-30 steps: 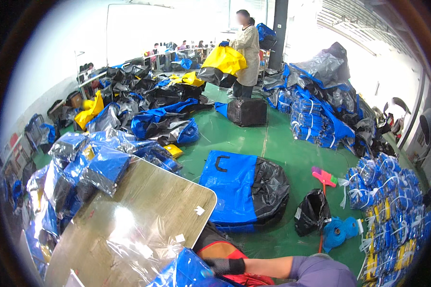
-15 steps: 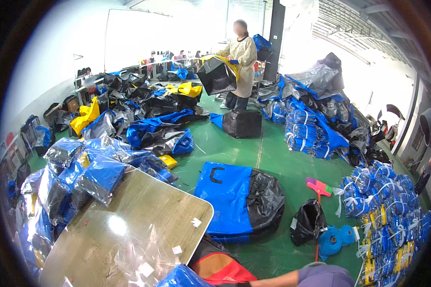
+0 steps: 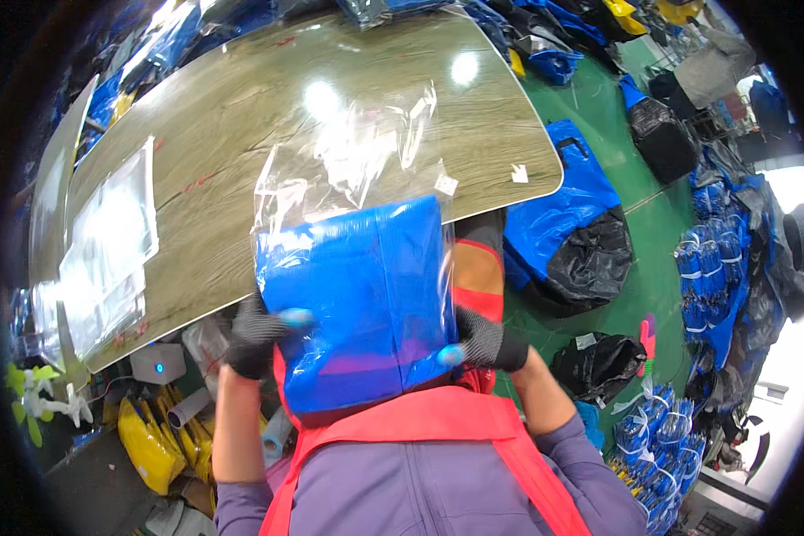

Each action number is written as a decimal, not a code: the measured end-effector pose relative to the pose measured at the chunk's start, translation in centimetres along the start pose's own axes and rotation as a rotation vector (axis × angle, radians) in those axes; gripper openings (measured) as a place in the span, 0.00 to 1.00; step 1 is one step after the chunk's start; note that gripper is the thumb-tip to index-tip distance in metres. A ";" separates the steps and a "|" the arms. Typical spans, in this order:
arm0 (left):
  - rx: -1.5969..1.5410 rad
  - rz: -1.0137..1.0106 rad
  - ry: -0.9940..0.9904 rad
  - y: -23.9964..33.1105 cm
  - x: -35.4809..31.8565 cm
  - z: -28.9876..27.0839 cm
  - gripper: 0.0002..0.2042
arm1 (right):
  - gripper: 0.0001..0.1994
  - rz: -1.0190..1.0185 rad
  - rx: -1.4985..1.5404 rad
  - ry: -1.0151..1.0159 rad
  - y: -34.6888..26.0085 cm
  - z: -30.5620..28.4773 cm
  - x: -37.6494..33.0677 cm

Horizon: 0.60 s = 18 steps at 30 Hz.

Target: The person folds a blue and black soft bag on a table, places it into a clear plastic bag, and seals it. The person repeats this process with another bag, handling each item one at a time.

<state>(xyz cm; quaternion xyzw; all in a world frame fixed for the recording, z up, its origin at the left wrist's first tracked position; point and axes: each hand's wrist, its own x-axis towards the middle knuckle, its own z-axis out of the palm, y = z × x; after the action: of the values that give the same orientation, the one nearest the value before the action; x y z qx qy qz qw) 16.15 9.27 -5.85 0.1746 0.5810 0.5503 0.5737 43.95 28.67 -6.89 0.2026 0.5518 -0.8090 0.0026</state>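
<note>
Folded rectangular blue plastic bundle (image 3: 353, 295), apparently inside clear plastic bag (image 3: 353, 161), overlapping near edge of brown wood-grain tabletop (image 3: 214, 196). Dark-gloved left hand (image 3: 257, 338), dark-gloved right hand (image 3: 488, 339) pinch opposite sides, thumbs uppermost. Advisable: even grip, film uncreased.

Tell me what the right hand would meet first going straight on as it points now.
The right hand points inward, so first would likely be the blue folded bundle, whose right edge it appears to grip. How far the hand reaches beneath it is hidden.
</note>
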 end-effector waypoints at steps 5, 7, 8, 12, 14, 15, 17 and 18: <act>0.059 0.106 -0.318 -1.3 0.5 1.0 0.43 | 0.35 0.120 -0.025 0.305 -3.0 2.0 2.7; -0.317 0.033 -0.045 -1.4 0.6 1.3 0.38 | 0.34 -0.022 -0.040 0.160 -2.6 2.7 3.0; -0.343 0.117 0.136 -1.7 0.7 1.8 0.33 | 0.34 0.082 -0.095 0.032 -2.3 2.5 3.0; 0.065 0.216 0.181 -4.5 1.1 1.8 0.27 | 0.36 -0.107 0.218 0.330 -0.5 0.6 3.2; -0.170 0.105 0.230 -6.5 0.9 0.7 0.25 | 0.36 0.036 0.056 0.307 0.6 0.1 3.1; -0.227 0.108 0.173 -7.3 1.1 0.0 0.23 | 0.36 -0.010 0.008 0.300 1.0 0.0 3.1; -0.223 0.189 0.238 -8.5 1.0 -0.9 0.15 | 0.33 -0.031 -0.040 0.348 1.1 -0.3 3.2; -0.282 0.236 0.341 -8.7 0.8 -1.1 0.10 | 0.32 -0.040 -0.082 0.310 0.9 -0.2 3.2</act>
<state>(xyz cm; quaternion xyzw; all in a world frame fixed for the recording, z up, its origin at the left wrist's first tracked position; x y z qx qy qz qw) 18.68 6.53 -13.83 0.0642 0.5624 0.7105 0.4181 41.27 29.22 -8.79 0.3137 0.5822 -0.7446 -0.0906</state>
